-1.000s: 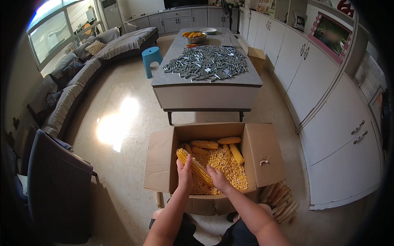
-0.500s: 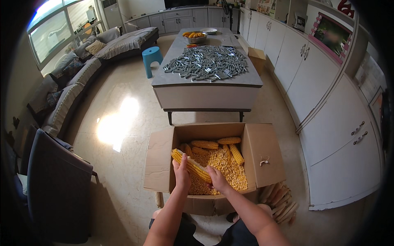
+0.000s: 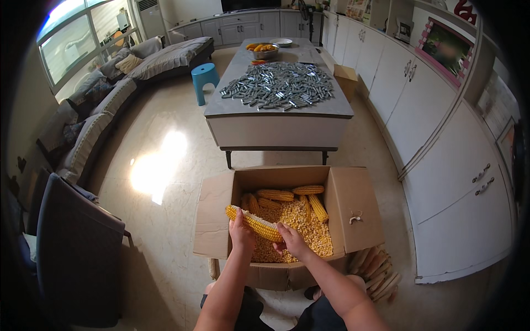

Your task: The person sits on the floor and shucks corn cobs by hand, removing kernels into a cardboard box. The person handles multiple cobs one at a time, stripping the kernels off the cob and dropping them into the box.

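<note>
Your left hand (image 3: 240, 236): closed around the corn cob (image 3: 255, 223) near its left end, gripping from below.
Your right hand (image 3: 289, 241): grasping the same cob at its right end — fingers wrapped over it.
Cob: held level over the open cardboard box (image 3: 353, 212), just above the loose kernels (image 3: 312, 234).
Box: more whole cobs (image 3: 275, 195) lie along its far side.
Beyond: grey table (image 3: 287, 110) — covered with small metal pieces.

A matt brown cardboard box (image 3: 353, 212) is holding bumpy yellow corn cobs (image 3: 274, 195); the polished stone floor (image 3: 160, 160) is gleaming glossily.
</note>
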Demonstrator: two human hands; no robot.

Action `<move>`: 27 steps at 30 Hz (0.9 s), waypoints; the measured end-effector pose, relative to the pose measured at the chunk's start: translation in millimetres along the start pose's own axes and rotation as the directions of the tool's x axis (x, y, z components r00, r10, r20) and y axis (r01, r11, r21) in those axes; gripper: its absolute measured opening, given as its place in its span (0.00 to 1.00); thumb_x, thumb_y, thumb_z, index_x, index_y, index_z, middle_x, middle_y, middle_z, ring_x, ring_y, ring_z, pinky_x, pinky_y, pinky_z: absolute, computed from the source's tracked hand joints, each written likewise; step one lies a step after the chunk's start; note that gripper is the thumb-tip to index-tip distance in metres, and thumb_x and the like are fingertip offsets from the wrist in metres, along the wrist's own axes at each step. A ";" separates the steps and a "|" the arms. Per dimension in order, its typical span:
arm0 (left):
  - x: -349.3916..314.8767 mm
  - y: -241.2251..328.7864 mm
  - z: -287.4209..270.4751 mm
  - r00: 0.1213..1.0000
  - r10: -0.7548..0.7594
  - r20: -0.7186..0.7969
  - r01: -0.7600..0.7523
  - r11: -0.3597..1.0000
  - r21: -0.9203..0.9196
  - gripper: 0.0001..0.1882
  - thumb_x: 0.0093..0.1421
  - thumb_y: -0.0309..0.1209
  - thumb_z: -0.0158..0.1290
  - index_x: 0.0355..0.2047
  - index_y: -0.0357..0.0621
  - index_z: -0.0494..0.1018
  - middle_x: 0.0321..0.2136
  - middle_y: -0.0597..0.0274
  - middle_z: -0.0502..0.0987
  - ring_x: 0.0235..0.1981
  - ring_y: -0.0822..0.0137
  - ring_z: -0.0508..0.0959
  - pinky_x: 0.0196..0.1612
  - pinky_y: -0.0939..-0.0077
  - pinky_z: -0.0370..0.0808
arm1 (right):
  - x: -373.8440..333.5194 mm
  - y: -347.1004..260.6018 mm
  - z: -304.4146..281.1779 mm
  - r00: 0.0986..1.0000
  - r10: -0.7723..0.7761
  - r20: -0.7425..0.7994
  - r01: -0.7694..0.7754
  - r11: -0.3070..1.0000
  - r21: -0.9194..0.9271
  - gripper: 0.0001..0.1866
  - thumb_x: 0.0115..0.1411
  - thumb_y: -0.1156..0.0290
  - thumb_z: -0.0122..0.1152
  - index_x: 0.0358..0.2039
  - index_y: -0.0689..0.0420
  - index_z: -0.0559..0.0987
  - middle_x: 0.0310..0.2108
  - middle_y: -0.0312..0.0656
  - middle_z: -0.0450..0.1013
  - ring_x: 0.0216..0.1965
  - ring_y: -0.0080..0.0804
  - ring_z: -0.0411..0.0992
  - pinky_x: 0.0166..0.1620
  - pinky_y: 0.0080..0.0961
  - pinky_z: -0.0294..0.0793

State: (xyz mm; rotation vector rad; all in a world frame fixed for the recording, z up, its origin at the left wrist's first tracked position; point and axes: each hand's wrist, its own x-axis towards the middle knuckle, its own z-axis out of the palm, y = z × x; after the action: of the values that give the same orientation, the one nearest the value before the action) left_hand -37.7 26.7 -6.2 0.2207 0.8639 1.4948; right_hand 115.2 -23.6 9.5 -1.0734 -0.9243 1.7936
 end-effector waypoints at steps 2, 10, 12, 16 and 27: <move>-2.7 0.9 5.0 1.000 0.021 0.004 -0.021 0.999 0.028 0.14 0.59 0.36 0.49 0.42 0.47 0.61 0.30 0.66 0.69 0.31 0.70 0.70 0.34 0.71 0.70 | 3.8 7.2 -6.5 0.999 0.040 -0.005 -0.040 0.999 0.008 0.28 0.61 0.47 0.38 0.43 0.63 0.66 0.21 0.38 0.66 0.15 0.22 0.67 0.17 0.17 0.67; -25.1 10.6 29.7 1.000 0.010 0.000 -0.010 0.996 0.084 0.12 0.58 0.37 0.49 0.40 0.48 0.63 0.31 0.68 0.69 0.33 0.71 0.70 0.38 0.73 0.69 | -5.5 -13.9 5.5 0.929 0.160 -0.334 -0.132 0.986 0.107 0.35 0.59 0.42 0.36 0.45 0.66 0.67 0.20 0.38 0.64 0.12 0.24 0.63 0.15 0.20 0.63; -13.8 3.2 16.7 0.997 -0.034 0.065 0.035 0.999 -0.017 0.12 0.57 0.37 0.50 0.39 0.48 0.63 0.31 0.68 0.69 0.34 0.71 0.70 0.38 0.73 0.69 | -5.0 -17.2 3.5 0.938 0.207 -0.279 -0.158 0.969 0.189 0.36 0.59 0.41 0.35 0.46 0.66 0.67 0.24 0.40 0.67 0.14 0.25 0.65 0.17 0.20 0.66; -19.8 5.4 24.0 0.986 -0.097 0.137 0.097 0.995 0.009 0.11 0.56 0.34 0.51 0.38 0.48 0.64 0.31 0.67 0.69 0.35 0.71 0.70 0.38 0.73 0.68 | 14.9 8.9 -26.5 0.980 -0.048 -0.191 0.017 0.986 -0.165 0.35 0.59 0.42 0.38 0.48 0.64 0.67 0.33 0.42 0.69 0.24 0.24 0.69 0.20 0.19 0.69; -18.8 -12.8 26.4 0.959 0.176 0.223 -0.263 0.846 0.465 0.15 0.51 0.29 0.56 0.37 0.44 0.64 0.28 0.66 0.70 0.30 0.72 0.71 0.33 0.79 0.69 | 14.1 33.8 -17.7 0.987 -0.127 -0.101 0.080 0.920 -0.384 0.26 0.59 0.52 0.46 0.49 0.61 0.67 0.29 0.38 0.69 0.22 0.21 0.66 0.26 0.19 0.68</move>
State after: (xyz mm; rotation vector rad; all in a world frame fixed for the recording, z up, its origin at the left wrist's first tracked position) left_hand -8.6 17.8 10.9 0.8425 1.0953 1.4149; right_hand 117.9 -20.7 -31.0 -1.3323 -1.2600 1.4748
